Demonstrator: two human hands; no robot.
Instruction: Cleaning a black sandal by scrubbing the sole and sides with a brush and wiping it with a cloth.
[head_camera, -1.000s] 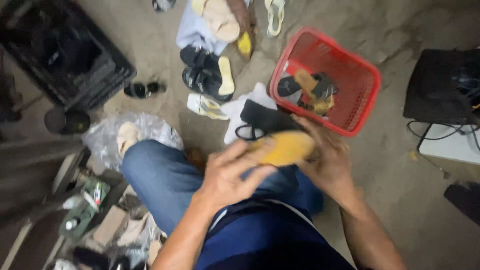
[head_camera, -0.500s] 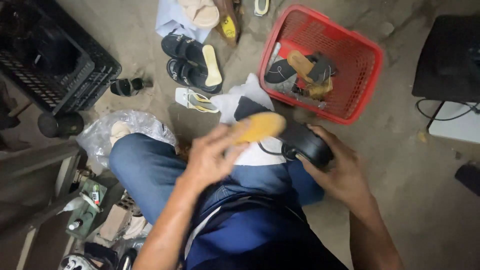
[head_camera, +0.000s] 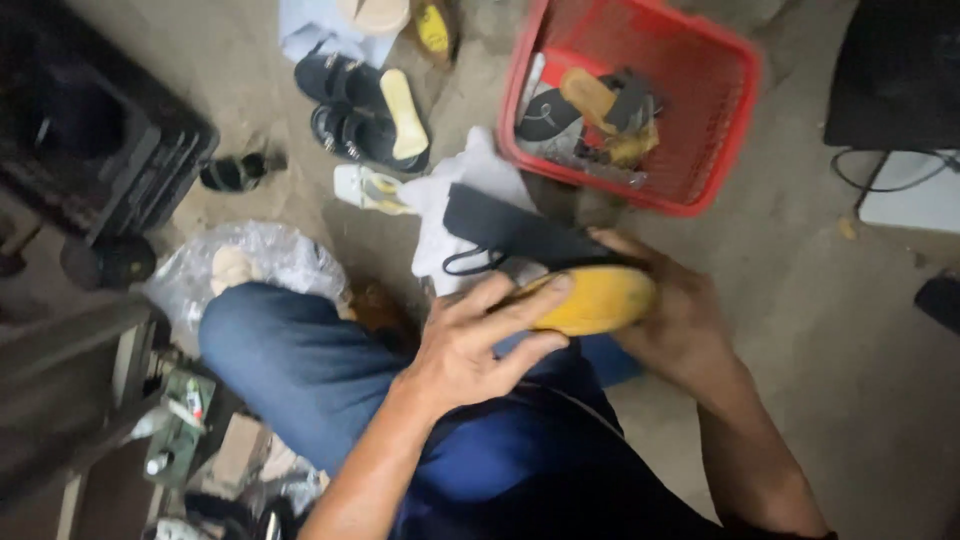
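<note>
Yellow insole (head_camera: 590, 300) pinched between both my hands over my lap.

My left hand (head_camera: 470, 345) lies closed over its near edge, fingers spread along the top; my right hand (head_camera: 675, 320) cups the far end from beneath, closed on it too. The hold looks shallow, so a twist could let it slide out onto the floor (head_camera: 840, 330) below the grip. Just beyond the grip lies a black strap piece (head_camera: 510, 230) on white cloth (head_camera: 470, 190); it could snag my fingers. Farther out, the red basket (head_camera: 720, 150) of sandal parts could be knocked over by my elbow swinging.
</note>
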